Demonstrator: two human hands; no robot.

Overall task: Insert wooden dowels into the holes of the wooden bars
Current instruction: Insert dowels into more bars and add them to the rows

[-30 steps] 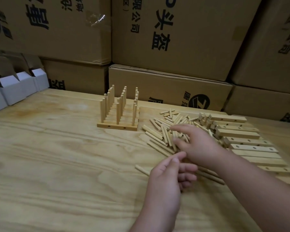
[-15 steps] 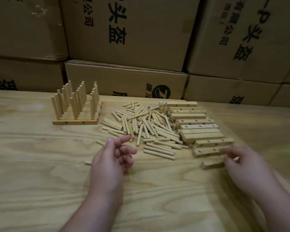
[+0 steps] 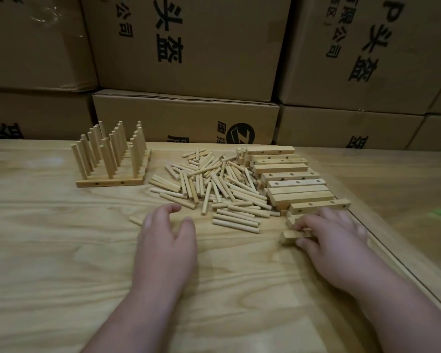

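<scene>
A heap of loose wooden dowels lies in the middle of the table. To its right runs a row of wooden bars with holes. My right hand grips the nearest bar at the row's front end, fingers over its far side and thumb on its near side. My left hand hovers open, palm down, just in front of the heap and holds nothing. At the back left stand several finished bars with upright dowels.
Stacked cardboard boxes wall off the back of the wooden table. One stray dowel lies left of my left hand. A seam in the tabletop runs diagonally at the right.
My right hand left the dowel heap, moved right to the bar row and closed on the nearest bar. My left hand opened and spread. The view swung to the right.
</scene>
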